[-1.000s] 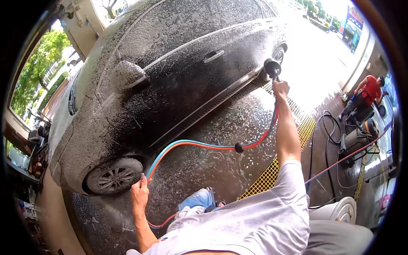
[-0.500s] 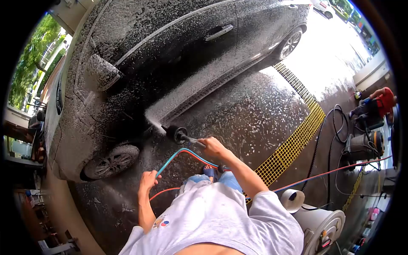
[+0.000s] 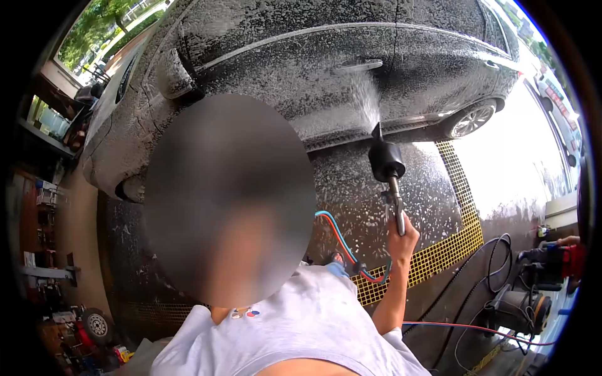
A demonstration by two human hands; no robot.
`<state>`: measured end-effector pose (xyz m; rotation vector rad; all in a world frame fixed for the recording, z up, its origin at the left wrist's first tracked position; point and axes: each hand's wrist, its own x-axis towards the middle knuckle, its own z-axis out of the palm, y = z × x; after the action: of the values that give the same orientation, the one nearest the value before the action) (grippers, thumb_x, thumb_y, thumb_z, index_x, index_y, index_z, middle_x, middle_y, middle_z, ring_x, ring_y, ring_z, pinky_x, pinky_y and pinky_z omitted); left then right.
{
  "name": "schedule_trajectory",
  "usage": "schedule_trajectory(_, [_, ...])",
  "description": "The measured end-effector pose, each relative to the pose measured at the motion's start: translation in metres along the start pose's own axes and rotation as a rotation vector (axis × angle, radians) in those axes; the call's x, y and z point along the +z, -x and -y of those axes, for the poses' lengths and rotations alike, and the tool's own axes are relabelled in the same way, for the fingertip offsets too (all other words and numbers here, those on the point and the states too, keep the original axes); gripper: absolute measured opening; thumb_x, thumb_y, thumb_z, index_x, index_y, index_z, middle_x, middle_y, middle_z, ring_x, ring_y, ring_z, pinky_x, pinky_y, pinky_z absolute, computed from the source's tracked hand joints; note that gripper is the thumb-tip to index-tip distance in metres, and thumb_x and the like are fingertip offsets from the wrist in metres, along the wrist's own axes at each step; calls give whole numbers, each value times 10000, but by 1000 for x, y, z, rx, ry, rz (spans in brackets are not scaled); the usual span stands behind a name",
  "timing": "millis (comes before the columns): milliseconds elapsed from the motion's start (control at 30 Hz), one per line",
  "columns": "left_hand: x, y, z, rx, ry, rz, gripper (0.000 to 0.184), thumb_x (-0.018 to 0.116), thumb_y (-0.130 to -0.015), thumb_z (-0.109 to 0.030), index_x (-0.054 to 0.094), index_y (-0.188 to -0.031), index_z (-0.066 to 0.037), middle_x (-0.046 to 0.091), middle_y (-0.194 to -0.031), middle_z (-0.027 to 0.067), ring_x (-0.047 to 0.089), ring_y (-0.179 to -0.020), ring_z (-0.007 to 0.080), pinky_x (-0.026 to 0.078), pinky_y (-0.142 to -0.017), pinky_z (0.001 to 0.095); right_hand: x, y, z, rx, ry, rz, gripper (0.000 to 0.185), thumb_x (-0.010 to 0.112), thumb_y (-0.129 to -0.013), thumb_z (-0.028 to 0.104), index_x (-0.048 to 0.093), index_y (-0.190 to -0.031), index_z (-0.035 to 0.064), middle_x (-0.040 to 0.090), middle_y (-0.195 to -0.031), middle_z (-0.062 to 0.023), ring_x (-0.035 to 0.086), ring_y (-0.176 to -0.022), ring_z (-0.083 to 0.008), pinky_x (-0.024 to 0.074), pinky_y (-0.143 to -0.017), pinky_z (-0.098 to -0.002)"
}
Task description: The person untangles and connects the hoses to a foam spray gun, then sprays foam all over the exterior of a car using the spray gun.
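Observation:
My right hand (image 3: pixel 402 232) is closed around the grip of a spray gun (image 3: pixel 386 161) with a black cylindrical head. From its nozzle, a white fan of spray (image 3: pixel 365 100) strikes the side of a dark car (image 3: pixel 295 88) below a door handle (image 3: pixel 362 64). White foam speckles the doors and the side mirror (image 3: pixel 172 74). A blue and red hose (image 3: pixel 342 237) loops down near my right forearm. A large grey blurred oval covers the place of my left hand; only a smeared forearm shape (image 3: pixel 241 250) shows through, so its fingers are hidden.
Yellow floor grating (image 3: pixel 453 254) crosses the wet, foam-spotted floor. Black hoses (image 3: pixel 467 285) lie at the right, beside a machine (image 3: pixel 517 310) and a person in red (image 3: pixel 572 260). A loose wheel (image 3: pixel 97 324) and clutter stand at the lower left.
My right hand has swung the spray gun right and turned it upward, moving the spray from low near the front wheel to the door. My left hand, previously on the hose, is now hidden.

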<state>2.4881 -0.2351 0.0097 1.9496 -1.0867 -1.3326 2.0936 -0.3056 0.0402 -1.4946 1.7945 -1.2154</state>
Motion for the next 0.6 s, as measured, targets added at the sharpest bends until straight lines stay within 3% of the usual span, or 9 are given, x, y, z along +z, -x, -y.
schedule_trajectory(133, [64, 27, -66, 73, -125, 21, 264, 599, -801, -63, 656, -1040, 33, 686, -714, 67, 626, -574, 111, 501, -538, 266, -55, -32, -29, 73, 139, -157, 196, 608, -898, 154, 670, -1029, 23, 617, -634, -119, 589, -541, -176, 458, -544, -358])
schedule_trajectory(200, [91, 19, -52, 150, -151, 1, 299, 609, -783, -107, 678, -1066, -38, 718, -756, 113, 672, -573, 188, 537, -582, 332, -65, -41, -46, 84, 188, -139, 217, 606, -891, 146, 670, -1060, 26, 625, -660, -155, 619, -563, -269, 469, -570, -396])
schedule_trajectory(267, [113, 30, -71, 182, -140, -12, 201, 540, -869, -65, 605, -1045, 10, 714, -750, 112, 643, -574, 136, 510, -542, 278, -61, -41, -60, -21, 306, -30, 238, 613, -889, 154, 670, -1085, 32, 608, -646, -151, 606, -559, -205, 469, -567, -373])
schedule_trajectory(333, [142, 25, -90, 157, -138, -151, 213, 504, -914, -183, 595, -1061, -57, 710, -735, 128, 669, -557, 203, 525, -543, 350, -33, -21, -77, 87, 37, 213, 272, 619, -889, 161, 661, -1129, 41, 587, -631, -142, 568, -568, -133, 468, -567, -339])
schedule_trajectory(400, [163, 3, -86, 123, -89, -113, 266, 473, -972, -293, 562, -1094, -75, 700, -720, 116, 655, -534, 217, 521, -551, 355, -25, -3, -44, 171, -46, 312, 219, 610, -910, 195, 669, -1017, 13, 521, -616, -15, 454, -602, -63, 401, -536, -276])
schedule_trajectory(467, [182, -11, -94, 87, -60, -128, 354, 450, -994, -392, 564, -1090, -71, 690, -725, 120, 664, -581, 216, 520, -585, 361, 1, 25, -29, 81, -180, 372, 227, 624, -906, 175, 669, -1063, 18, 521, -624, -6, 454, -597, -64, 412, -541, -279])
schedule_trajectory(500, [194, -24, -75, 644, -270, -356, 440, 419, -1001, -469, 568, -1088, -64, 694, -826, 151, 673, -710, 220, 513, -615, 372, 12, 35, -17, 54, -219, 340, 232, 621, -913, 162, 664, -1091, 20, 524, -634, 1, 454, -595, -56, 411, -535, -269])
schedule_trajectory(533, [196, -26, -88, 655, -274, -352, 440, 419, -1001, -469, 568, -1088, -64, 694, -826, 151, 673, -710, 220, 513, -615, 372, 18, 40, -5, 25, -259, 308, 239, 619, -920, 149, 659, -1119, 22, 527, -645, 8, 453, -592, -47, 410, -529, -260])
schedule_trajectory(600, [200, -28, -128, 108, 266, -88, 468, 410, -1003, -472, 594, -1070, -48, 683, -927, 158, 648, -837, 224, 508, -674, 378, 12, 42, 25, 109, -292, 386, 236, 608, -919, 120, 632, -1135, 27, 616, -716, -142, 569, -589, -138, 464, -564, -304])
